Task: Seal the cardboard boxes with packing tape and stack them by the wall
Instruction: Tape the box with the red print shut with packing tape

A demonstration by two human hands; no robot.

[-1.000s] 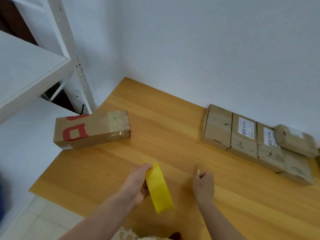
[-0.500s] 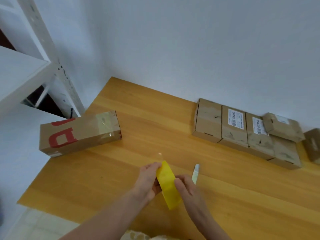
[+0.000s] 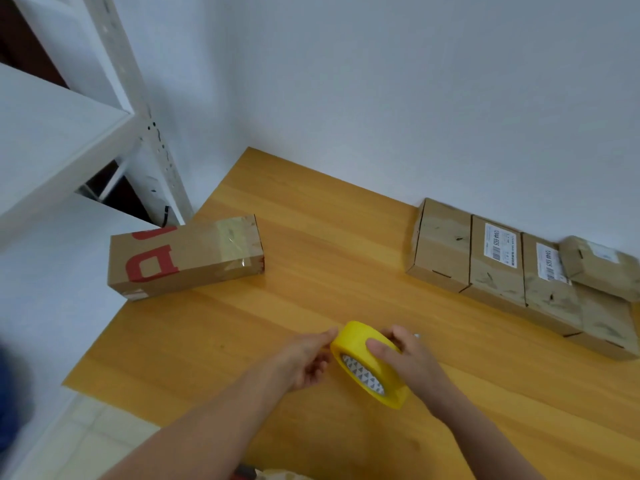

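Note:
A yellow roll of packing tape [image 3: 360, 344] is held just above the wooden table [image 3: 311, 289], near its front edge. My left hand [image 3: 304, 362] grips the roll's left side. My right hand [image 3: 405, 355] grips its right side, thumb across the outer face. A long cardboard box with red lettering [image 3: 183, 256] lies at the table's left edge, its right end wrapped in clear tape. A row of brown cardboard boxes [image 3: 498, 265] sits along the wall at the right, with a smaller box [image 3: 599, 266] on top of the row.
A white metal shelf unit [image 3: 114, 109] stands at the left, its post close to the table's back-left corner. The white wall [image 3: 415, 98] runs behind the table. A small white object pokes out just beyond my right hand. Pale floor tiles show at lower left.
My right hand left the small white object on the table and took hold of the tape roll. The roll has turned, so its inner core now faces me.

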